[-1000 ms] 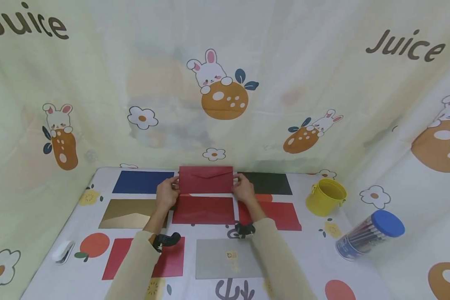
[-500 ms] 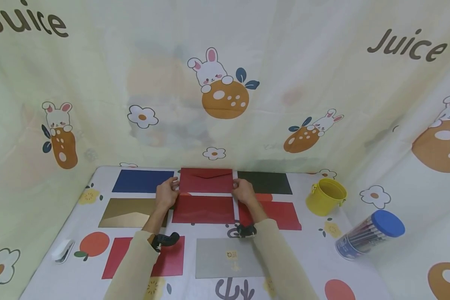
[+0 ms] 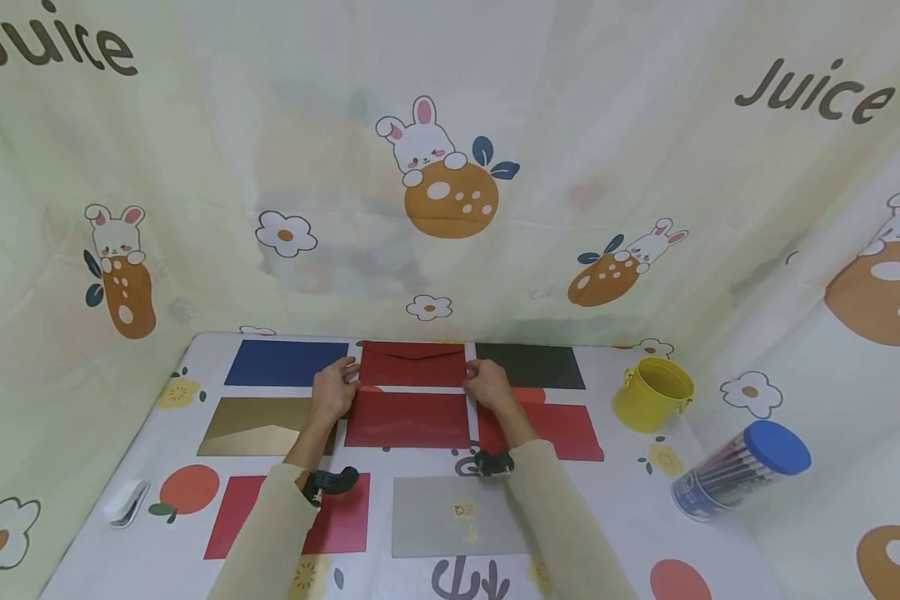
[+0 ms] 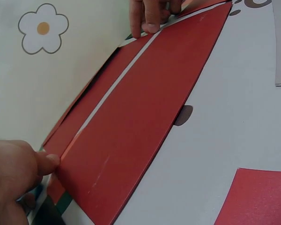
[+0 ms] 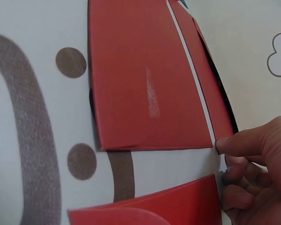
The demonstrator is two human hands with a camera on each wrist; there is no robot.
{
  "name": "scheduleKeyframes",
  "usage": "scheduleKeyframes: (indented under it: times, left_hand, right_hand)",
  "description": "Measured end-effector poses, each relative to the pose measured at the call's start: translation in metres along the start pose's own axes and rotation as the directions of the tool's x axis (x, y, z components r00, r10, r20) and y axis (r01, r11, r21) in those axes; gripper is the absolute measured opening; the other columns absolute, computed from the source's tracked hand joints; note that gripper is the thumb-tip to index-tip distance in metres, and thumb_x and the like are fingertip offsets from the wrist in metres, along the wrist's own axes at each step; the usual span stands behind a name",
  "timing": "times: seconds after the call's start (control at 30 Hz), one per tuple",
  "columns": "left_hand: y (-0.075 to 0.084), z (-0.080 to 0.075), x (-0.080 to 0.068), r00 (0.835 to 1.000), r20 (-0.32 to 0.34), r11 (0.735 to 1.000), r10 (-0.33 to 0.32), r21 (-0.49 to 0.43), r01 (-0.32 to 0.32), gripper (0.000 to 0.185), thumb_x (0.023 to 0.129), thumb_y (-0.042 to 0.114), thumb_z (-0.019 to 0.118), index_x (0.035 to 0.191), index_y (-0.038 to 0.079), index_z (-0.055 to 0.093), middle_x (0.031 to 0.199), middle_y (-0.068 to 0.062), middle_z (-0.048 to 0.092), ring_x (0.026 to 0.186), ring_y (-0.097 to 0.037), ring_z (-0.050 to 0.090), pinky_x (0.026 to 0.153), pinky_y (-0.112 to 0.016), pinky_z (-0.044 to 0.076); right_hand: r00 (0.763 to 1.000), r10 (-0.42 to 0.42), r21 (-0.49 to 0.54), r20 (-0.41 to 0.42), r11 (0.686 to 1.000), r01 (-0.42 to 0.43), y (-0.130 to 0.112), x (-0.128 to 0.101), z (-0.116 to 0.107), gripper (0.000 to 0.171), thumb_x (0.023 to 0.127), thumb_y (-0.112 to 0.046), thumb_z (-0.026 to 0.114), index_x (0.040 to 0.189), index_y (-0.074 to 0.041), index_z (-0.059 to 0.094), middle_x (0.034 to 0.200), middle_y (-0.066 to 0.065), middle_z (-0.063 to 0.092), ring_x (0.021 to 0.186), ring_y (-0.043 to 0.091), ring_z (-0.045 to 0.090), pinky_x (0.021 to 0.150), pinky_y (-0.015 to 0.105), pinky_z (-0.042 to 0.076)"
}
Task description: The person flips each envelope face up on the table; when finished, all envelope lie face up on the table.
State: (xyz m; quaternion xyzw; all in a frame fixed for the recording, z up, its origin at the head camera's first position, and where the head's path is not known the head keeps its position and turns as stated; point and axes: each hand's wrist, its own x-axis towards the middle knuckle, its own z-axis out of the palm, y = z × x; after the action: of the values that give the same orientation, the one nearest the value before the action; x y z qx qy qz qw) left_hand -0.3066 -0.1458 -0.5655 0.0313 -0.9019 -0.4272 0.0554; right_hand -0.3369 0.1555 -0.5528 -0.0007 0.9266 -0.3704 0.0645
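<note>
A red envelope (image 3: pixel 412 367) with a pointed flap lies at the back middle of the table, nearly flat. My left hand (image 3: pixel 335 387) pinches its left end, the thumb (image 4: pixel 49 162) at the near corner in the left wrist view. At the opposite end, my right hand (image 3: pixel 489 385) pinches the other near corner, its remaining fingers curled beneath, as the right wrist view shows. Just in front lies a second red envelope (image 3: pixel 407 421), a thin strip of white cloth between the two.
Around them lie envelopes: blue (image 3: pixel 285 363), dark green (image 3: pixel 536 367), gold (image 3: pixel 262 423), bright red (image 3: pixel 558 433), pinkish red (image 3: pixel 347 517) and grey (image 3: pixel 431 525). A white stapler (image 3: pixel 126 503) is at left. A yellow bucket (image 3: pixel 648 402) and a blue-lidded tub of pens (image 3: pixel 731 475) stand at right.
The rear red envelope's far edge has come down, so it has gone from tilted up to nearly flat. Both hands have stayed at its ends, lowering slightly with it.
</note>
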Motion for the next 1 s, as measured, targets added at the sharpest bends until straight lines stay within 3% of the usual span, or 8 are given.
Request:
scheduleKeyframes:
  times: [0.13,0.33,0.5,0.77,0.87,1.0]
  left_hand:
    - [-0.002,0.001,0.000,1.000,0.011,1.000,-0.007,-0.005,0.007,0.054,0.091,0.000,0.069,0.142,-0.001,0.053,0.129,-0.015,0.067,0.113,-0.033,0.066,0.093,-0.043,0.054]
    - [-0.007,-0.009,-0.004,1.000,0.004,1.000,0.013,-0.020,-0.013,0.054,0.090,0.002,0.072,0.141,0.001,0.055,0.129,-0.014,0.067,0.108,-0.030,0.066,0.088,-0.040,0.053]
    - [-0.013,-0.038,-0.009,0.999,-0.008,0.998,0.044,-0.041,-0.045,0.054,0.092,0.004,0.071,0.143,0.003,0.053,0.133,-0.014,0.065,0.109,-0.032,0.066,0.081,-0.039,0.054]
    - [-0.046,-0.099,-0.015,1.000,-0.002,1.000,0.020,0.004,-0.020,0.065,0.094,0.016,0.072,0.151,0.006,0.043,0.147,-0.017,0.053,0.127,-0.040,0.054,0.089,-0.052,0.052]
    - [-0.059,-0.120,-0.014,1.000,0.025,1.000,0.000,0.011,-0.001,0.072,0.094,0.017,0.072,0.154,0.003,0.035,0.152,-0.022,0.045,0.135,-0.045,0.045,0.096,-0.057,0.047]
    - [-0.078,-0.138,-0.014,0.997,0.031,0.997,-0.075,0.007,0.075,0.081,0.093,0.016,0.072,0.157,0.000,0.025,0.157,-0.027,0.034,0.143,-0.050,0.030,0.111,-0.062,0.032]
  right_hand:
    - [1.000,0.006,0.004,0.000,1.000,-0.006,0.001,-0.001,0.000,0.048,0.094,-0.008,0.065,0.141,-0.002,0.057,0.117,0.012,0.065,0.106,0.026,0.055,0.088,0.038,0.050]
    - [1.000,0.001,0.037,-0.016,0.999,0.000,-0.008,-0.006,0.004,0.047,0.095,-0.011,0.066,0.141,-0.005,0.057,0.105,0.009,0.063,0.095,0.023,0.058,0.074,0.032,0.049]
    - [0.996,-0.077,0.105,-0.032,0.991,0.080,-0.033,-0.008,0.013,0.040,0.095,-0.010,0.067,0.134,-0.005,0.063,0.101,0.007,0.065,0.085,0.020,0.059,0.070,0.029,0.050]
    - [0.975,-0.197,0.206,0.099,0.963,0.173,-0.074,-0.012,0.057,0.040,0.096,-0.018,0.067,0.135,-0.012,0.063,0.114,0.003,0.070,0.095,0.019,0.063,0.085,0.036,0.054]
    - [0.967,-0.204,0.261,0.153,0.952,0.159,-0.088,-0.013,0.075,0.042,0.096,-0.019,0.068,0.137,-0.014,0.061,0.119,0.001,0.070,0.097,0.018,0.064,0.086,0.036,0.054]
    - [0.952,-0.218,0.334,0.213,0.932,0.139,-0.105,-0.013,0.093,0.046,0.095,-0.018,0.069,0.140,-0.012,0.059,0.124,0.003,0.068,0.092,0.018,0.064,0.081,0.033,0.054]
